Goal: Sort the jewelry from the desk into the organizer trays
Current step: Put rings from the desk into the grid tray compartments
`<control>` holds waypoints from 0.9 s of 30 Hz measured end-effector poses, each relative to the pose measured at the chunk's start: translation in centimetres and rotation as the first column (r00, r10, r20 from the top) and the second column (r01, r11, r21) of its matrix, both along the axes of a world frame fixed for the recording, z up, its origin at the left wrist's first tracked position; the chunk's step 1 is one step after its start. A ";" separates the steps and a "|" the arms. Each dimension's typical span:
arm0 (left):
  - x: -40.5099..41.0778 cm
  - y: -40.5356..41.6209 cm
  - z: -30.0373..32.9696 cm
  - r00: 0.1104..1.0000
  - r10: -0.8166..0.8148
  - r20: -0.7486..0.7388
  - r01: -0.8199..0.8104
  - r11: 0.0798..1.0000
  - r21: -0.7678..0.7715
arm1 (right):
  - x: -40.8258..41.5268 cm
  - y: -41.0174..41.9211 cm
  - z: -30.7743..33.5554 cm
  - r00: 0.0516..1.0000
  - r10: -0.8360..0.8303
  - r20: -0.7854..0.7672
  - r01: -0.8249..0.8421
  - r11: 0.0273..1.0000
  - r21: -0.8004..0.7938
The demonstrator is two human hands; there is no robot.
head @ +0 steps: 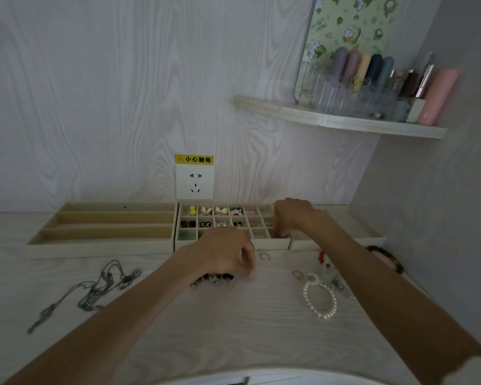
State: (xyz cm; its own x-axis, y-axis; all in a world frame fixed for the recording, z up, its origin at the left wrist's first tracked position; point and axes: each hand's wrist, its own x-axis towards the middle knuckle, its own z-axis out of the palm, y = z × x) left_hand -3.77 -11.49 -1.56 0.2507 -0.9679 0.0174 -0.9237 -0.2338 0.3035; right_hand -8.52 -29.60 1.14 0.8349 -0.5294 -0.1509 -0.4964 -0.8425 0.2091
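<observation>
Right now the small jewelry is split between desk [261, 315] and trays. The grid tray [228, 247] sits against the wall under the socket [195, 182], most of its little cells already holding earrings and studs in pairs. Loose on the desk lie a silver ring [265, 256] just in front of that tray, a pearl bracelet [320, 301], a red bracelet [324, 259], dark red beads [386, 255] near the right wall, a dark beaded piece [213, 278] and tangled silver chains [95, 290] well to the left.

The right hand [292, 218] reaches into the near right corner cell, fingers curled downward together; what they pinch, if anything, I cannot tell. The left hand [228, 254] hovers low over the desk by the dark beaded piece, fingers bent toward the thumb as if pinching, though nothing shows between them.

Judging from this, the risk is a tiny piece slipping from the fingertips into a neighbouring cell, since the dividers are low and the cells tight. The left forearm also passes close to the chains and could drag them.

The slotted tray [109, 232] on the left looks unfilled, and a third tray [372, 240] shows behind the right arm.
</observation>
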 end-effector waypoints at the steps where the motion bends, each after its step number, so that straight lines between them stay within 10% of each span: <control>1: 0.0 -0.2 0.1 1.000 -0.011 0.009 0.011 1.000 0.008 | 0.1 -0.1 -0.2 1.000 -0.006 -0.007 0.006 1.000 -0.004; 27: 1.4 0.4 -0.2 0.986 -0.037 -0.163 0.047 0.997 0.056 | -10.3 0.5 5.4 0.966 0.034 0.257 -0.144 0.895 0.423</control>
